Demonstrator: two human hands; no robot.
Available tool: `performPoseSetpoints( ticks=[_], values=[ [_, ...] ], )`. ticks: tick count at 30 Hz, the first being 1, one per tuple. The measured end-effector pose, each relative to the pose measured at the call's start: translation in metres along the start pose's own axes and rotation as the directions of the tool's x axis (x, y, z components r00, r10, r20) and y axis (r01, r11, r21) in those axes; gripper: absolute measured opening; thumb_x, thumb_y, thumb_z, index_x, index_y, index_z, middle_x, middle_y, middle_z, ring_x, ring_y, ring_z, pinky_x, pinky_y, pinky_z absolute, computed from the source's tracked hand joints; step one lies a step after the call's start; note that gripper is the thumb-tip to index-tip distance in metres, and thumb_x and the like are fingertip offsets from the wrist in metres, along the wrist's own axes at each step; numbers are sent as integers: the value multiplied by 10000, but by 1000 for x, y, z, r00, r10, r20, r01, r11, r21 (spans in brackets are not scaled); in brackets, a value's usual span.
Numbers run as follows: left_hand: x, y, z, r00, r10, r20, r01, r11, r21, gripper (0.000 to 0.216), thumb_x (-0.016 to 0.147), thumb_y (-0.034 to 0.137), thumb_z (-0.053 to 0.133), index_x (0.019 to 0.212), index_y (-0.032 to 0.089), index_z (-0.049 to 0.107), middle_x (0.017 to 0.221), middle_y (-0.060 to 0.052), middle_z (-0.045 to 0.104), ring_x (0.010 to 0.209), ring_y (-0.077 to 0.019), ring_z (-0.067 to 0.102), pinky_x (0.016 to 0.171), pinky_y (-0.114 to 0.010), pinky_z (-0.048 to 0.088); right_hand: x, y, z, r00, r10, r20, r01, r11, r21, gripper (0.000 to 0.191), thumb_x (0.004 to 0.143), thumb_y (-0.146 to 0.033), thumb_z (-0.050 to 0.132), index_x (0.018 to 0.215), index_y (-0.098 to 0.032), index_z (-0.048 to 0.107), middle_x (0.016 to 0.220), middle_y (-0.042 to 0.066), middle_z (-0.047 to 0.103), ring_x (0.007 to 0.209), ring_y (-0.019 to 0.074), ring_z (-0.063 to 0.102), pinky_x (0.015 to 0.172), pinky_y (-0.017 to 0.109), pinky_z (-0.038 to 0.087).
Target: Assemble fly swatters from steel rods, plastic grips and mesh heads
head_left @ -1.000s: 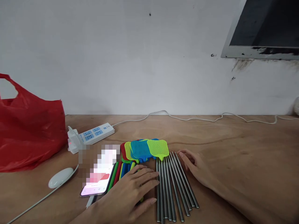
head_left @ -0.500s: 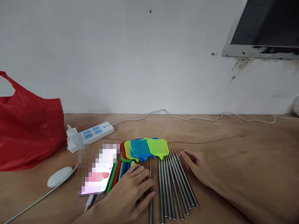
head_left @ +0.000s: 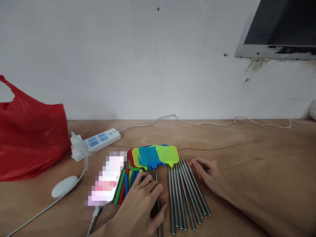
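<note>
My left hand (head_left: 142, 200) lies palm down over several coloured tubular grips (head_left: 119, 189) in green, red, blue and yellow, its fingers bent and apart, fingertips on the tubes. Its thumb is beside a lone metal rod (head_left: 158, 197), partly covered by the hand. A fan of several silvery metal rods (head_left: 184, 197) lies to the right. My right hand (head_left: 207, 174) rests on its side at their upper right end, fingers loosely curled and thumb apart, gripping nothing visible. Beyond the rods overlap perforated plastic fly swatter heads (head_left: 168, 155) in lime, blue, red and green.
A lit phone (head_left: 108, 181), partly pixelated, lies left of the grips with a cable attached. Farther left are a white mouse-shaped object (head_left: 64, 186), a power strip (head_left: 103, 138) and a red plastic bag (head_left: 32, 138). A thin white cord (head_left: 202, 123) runs along the wall.
My left hand has shifted slightly, its thumb now lower beside the lone rod. The grips under it have moved, with a blue one now lying by the red. The right hand stays put.
</note>
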State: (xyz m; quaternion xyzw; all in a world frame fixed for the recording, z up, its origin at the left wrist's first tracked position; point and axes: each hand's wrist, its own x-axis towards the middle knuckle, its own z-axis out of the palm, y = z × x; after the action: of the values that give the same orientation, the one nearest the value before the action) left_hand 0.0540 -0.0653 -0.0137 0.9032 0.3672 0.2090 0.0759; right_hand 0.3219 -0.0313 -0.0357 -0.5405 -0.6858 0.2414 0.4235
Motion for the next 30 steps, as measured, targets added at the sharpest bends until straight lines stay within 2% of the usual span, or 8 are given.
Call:
performPoseSetpoints(
  ticks=[6, 10, 15, 22, 24, 26, 28, 30],
  values=[
    [-3, 2, 8, 999, -28, -41, 29, 1000, 9, 220, 691, 113, 571, 679, 216, 377, 645, 29, 524, 704, -199, 501, 856, -429, 374, -1, -1, 3, 1000, -2, -9, 2, 1000, 20, 382, 963, -433, 463, 792, -185, 698, 508, -50, 422, 468, 129, 418, 487, 257, 304],
    [-4, 1, 13, 994, -60, -95, 61, 998, 11, 227, 656, 105, 573, 641, 213, 374, 619, 28, 519, 709, -206, 518, 885, -446, 355, -1, -4, 5, 999, -33, -22, 34, 999, 34, 379, 954, -426, 477, 747, -189, 687, 502, -51, 420, 462, 126, 416, 488, 256, 308],
    [-2, 3, 8, 989, -83, -120, 80, 996, -34, 258, 632, 74, 565, 609, 205, 345, 577, 47, 516, 658, -179, 500, 848, -415, 353, -1, -3, 5, 999, -22, -39, 24, 998, 60, 399, 945, -461, 487, 739, -189, 693, 489, -51, 424, 447, 126, 416, 478, 259, 312],
    [2, 1, -2, 976, -148, -161, 108, 966, -235, 276, 639, 65, 558, 578, 199, 325, 582, 62, 532, 633, -153, 511, 755, -351, 359, 0, 0, 2, 998, 33, -44, -26, 988, 151, 424, 935, -509, 514, 776, -177, 723, 455, -55, 429, 433, 115, 416, 465, 253, 304],
    [3, 1, -3, 973, -171, -153, 115, 941, -319, 287, 665, 73, 553, 584, 201, 309, 608, 59, 559, 642, -151, 521, 748, -346, 362, 2, -4, 0, 996, 89, 7, -88, 957, 277, 435, 900, -550, 557, 774, -170, 727, 429, -62, 424, 410, 102, 394, 435, 237, 291],
    [4, 2, -3, 972, -177, -157, 104, 916, -387, 304, 682, 74, 551, 584, 203, 294, 626, 56, 585, 646, -150, 531, 746, -345, 366, 3, -9, -2, 973, 177, 146, -224, 868, 443, 438, 865, -575, 601, 850, -160, 740, 439, -63, 461, 379, 83, 366, 382, 213, 251],
    [4, 3, -2, 970, -172, -169, 81, 894, -441, 325, 705, 74, 560, 583, 206, 290, 635, 52, 607, 658, -154, 542, 739, -343, 375, 3, -15, -3, 916, 212, 341, -378, 739, 557, 453, 851, -571, 632, 984, -151, 739, 490, -55, 531, 347, 61, 345, 328, 187, 200],
    [4, 6, -1, 974, -161, -162, 64, 873, -483, 344, 748, 84, 583, 585, 206, 305, 671, 42, 642, 691, -162, 562, 739, -342, 391, 0, -20, -3, 852, 174, 494, -477, 647, 594, 465, 836, -545, 674, 1078, -151, 725, 562, -35, 601, 331, 45, 358, 294, 163, 197]
  ],
)
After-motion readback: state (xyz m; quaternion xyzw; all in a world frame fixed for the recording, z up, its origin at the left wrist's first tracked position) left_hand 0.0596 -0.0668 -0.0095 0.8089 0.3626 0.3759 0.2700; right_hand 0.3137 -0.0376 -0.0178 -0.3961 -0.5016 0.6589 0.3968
